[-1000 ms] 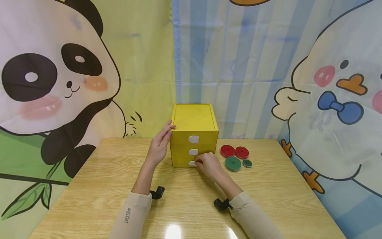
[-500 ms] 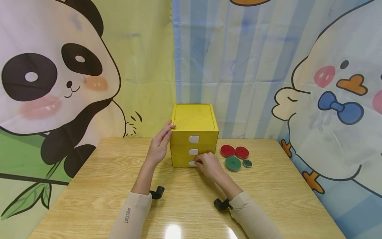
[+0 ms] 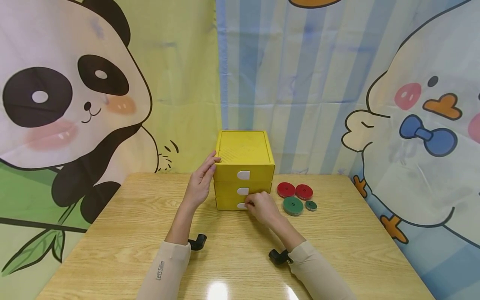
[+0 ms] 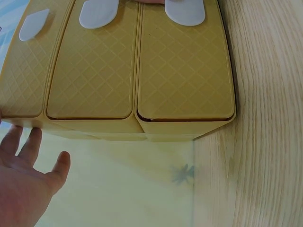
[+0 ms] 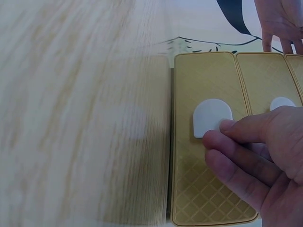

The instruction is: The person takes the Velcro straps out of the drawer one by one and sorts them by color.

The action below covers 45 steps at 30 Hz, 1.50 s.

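Your straight-fingered left hand (image 3: 198, 183) touches the drawer cabinet (image 3: 243, 158); your right hand (image 3: 262, 207) pinches its bottom tab (image 3: 241, 206). Lower-frame wood-grain table (image 3: 232, 254), upper-left panda backdrop (image 3: 41, 141): unchanged.

The left forearm (image 3: 161, 271) and right forearm (image 3: 320, 275) reach forward, angled inward. The left hand (image 3: 199, 183) extends its fingers, thumb apart; the right hand (image 3: 263, 207), lower, pinches with curled fingers and thumb.
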### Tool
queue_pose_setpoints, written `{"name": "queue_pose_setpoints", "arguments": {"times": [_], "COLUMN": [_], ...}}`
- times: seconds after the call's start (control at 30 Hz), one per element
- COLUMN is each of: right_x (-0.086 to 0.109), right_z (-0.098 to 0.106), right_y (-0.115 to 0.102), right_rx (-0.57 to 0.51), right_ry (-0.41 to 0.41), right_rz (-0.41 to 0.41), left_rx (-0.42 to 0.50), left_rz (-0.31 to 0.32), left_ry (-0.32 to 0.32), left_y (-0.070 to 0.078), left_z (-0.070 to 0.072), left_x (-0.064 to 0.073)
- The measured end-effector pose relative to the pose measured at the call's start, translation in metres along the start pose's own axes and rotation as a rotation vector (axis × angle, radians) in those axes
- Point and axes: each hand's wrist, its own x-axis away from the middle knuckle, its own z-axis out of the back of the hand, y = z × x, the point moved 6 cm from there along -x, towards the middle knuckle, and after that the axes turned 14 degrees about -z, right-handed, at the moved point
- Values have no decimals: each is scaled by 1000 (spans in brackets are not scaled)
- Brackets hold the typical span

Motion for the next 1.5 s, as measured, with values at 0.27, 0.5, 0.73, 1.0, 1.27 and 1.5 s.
{"name": "queue_pose_setpoints", "arguments": {"times": [0.27, 0.5, 0.73, 1.0, 1.27, 1.5], "right_x": [2, 3, 6, 11, 18, 24], "right_z": [5, 8, 11, 12, 17, 19], "right_y": [-6, -11, -19, -26, -39, -45], "right_rx": [29, 41, 59, 149, 133, 140], "right_ry": [-43, -135, -197, -264, -361, -436], "right_rz": [24, 16, 17, 17, 64, 89], "left_rx": [-10, -14, -28, -16, -13, -2], "left_rz": [29, 38, 8, 7, 0, 17], "left_ry": [-1, -3, -3, -5, 4, 7], "left_y": [-2, -4, -2, -2, -3, -4], "left_z": [-1, -1, 0, 0, 1, 0], "left_x": [-1, 0, 1, 0, 0, -1]}}
